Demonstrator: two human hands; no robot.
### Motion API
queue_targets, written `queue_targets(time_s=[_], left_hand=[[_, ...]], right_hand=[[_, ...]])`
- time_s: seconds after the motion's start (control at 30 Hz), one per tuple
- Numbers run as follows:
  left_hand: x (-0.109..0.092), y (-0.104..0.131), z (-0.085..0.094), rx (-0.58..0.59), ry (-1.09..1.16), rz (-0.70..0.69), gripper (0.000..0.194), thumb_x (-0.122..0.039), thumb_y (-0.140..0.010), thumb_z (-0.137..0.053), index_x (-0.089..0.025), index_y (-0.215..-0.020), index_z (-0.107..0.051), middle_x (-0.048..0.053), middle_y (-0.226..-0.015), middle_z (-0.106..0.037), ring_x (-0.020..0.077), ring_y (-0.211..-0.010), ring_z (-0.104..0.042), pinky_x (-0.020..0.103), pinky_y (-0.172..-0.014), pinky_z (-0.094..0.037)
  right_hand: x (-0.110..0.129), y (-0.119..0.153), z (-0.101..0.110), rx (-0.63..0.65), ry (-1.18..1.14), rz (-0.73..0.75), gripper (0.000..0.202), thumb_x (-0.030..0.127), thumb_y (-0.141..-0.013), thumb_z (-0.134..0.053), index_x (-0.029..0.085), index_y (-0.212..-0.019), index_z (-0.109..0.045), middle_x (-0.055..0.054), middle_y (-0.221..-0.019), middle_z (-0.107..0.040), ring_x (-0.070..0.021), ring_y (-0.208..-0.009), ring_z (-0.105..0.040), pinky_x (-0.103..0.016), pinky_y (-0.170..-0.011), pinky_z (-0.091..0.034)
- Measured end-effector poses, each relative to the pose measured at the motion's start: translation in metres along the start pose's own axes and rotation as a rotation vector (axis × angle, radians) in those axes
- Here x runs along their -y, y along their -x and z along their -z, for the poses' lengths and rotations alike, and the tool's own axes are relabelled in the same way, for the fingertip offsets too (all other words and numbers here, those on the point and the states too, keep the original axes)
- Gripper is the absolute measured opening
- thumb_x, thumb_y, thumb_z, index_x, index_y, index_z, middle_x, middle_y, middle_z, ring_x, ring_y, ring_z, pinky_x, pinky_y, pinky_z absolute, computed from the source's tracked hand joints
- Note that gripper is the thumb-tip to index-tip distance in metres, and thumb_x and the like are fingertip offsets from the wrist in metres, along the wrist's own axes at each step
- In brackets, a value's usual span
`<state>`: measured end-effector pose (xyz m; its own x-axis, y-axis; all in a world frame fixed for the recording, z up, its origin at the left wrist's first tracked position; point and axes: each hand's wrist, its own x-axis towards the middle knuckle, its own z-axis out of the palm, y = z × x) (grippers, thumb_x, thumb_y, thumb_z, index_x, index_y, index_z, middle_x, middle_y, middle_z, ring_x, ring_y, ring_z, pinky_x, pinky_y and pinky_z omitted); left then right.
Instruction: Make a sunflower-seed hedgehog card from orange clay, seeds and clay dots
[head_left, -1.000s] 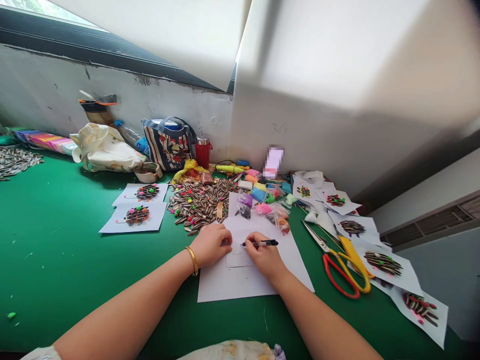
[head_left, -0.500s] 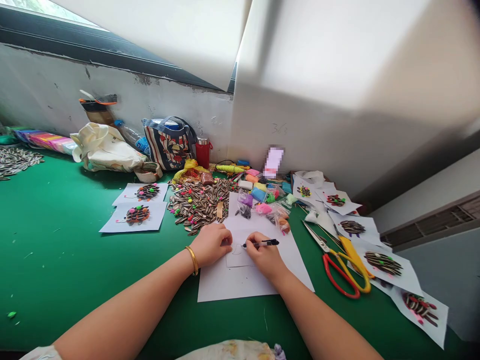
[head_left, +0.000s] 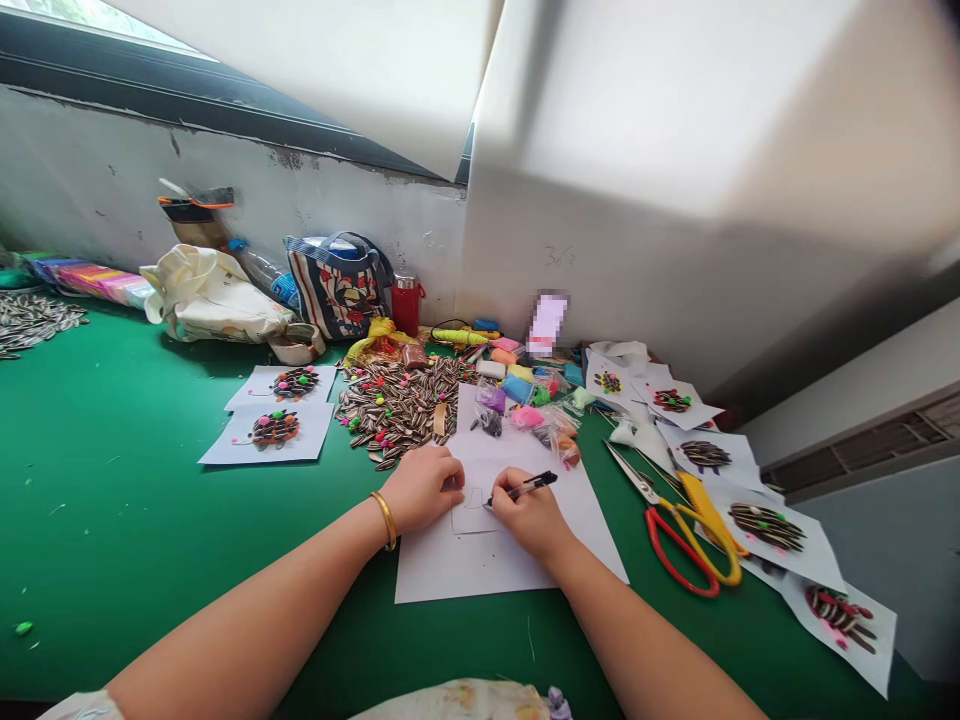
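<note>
My right hand [head_left: 529, 515] grips a black pen [head_left: 538, 482], its tip on a small sheet of paper [head_left: 474, 522] bearing thin drawn lines. The pen slants up to the right. Curled at the small sheet's upper left edge, my left hand [head_left: 424, 490] rests with its fingers bent and holds the sheet down; a gold bangle [head_left: 385, 522] is on that wrist. Under both lies a larger white sheet [head_left: 450, 580]. Striped sunflower seeds [head_left: 397, 400] are heaped just beyond my left hand. Several small bags of coloured clay [head_left: 525, 418] lie beyond my right hand, partly on the large sheet.
Red-and-yellow scissors [head_left: 694, 545] lie open on the right of the green table [head_left: 150, 530]. Cards with seed figures [head_left: 765, 527] line the right edge; two others [head_left: 274, 440] lie left. A striped bag [head_left: 341, 285], red bottle [head_left: 406, 307] and phone [head_left: 547, 322] stand along the wall.
The pen has tilted more steeply, its tip slightly lower on the small sheet. The drawn lines there look different, with more strokes. My left hand stays in place.
</note>
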<state>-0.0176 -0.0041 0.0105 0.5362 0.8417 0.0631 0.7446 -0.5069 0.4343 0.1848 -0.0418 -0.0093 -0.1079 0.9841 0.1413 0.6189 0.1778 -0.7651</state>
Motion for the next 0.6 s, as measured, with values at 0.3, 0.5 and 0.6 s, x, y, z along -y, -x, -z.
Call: queue_targets(time_s=[0.3,0.5,0.6], left_hand=[[-0.0013,-0.0001,0.0003,0.010,0.015,0.012,0.018,-0.032,-0.074,-0.070,-0.026,-0.091,-0.068,0.001,-0.088,-0.065,0.0199,-0.088,-0.057,0.031,-0.077,-0.038],[0.0004,0.0000,-0.0013,0.013,0.004,-0.001,0.025,-0.033,-0.076,-0.069,-0.031,-0.100,-0.069,0.000,-0.089,-0.065,0.0205,-0.090,-0.057,0.032,-0.079,-0.038],[0.0008,0.0004,-0.0016,0.012,-0.003,-0.004,0.027,-0.034,-0.076,-0.068,-0.032,-0.103,-0.069,0.001,-0.090,-0.064,0.0208,-0.091,-0.057,0.032,-0.079,-0.038]], right_hand=[[0.0023,-0.0014,0.0029,0.009,-0.119,0.037,0.016,0.029,-0.085,-0.049,0.021,-0.079,-0.061,0.000,-0.074,-0.062,-0.0155,-0.069,-0.055,-0.025,-0.064,-0.042],[0.0038,-0.0021,0.0020,0.038,-0.094,0.037,0.017,0.029,-0.086,-0.049,0.022,-0.081,-0.063,0.000,-0.075,-0.064,-0.0163,-0.070,-0.057,-0.026,-0.065,-0.043],[0.0048,-0.0017,0.0019,0.033,-0.067,0.045,0.016,0.028,-0.086,-0.049,0.022,-0.081,-0.064,-0.001,-0.077,-0.065,-0.0168,-0.072,-0.058,-0.026,-0.066,-0.044]])
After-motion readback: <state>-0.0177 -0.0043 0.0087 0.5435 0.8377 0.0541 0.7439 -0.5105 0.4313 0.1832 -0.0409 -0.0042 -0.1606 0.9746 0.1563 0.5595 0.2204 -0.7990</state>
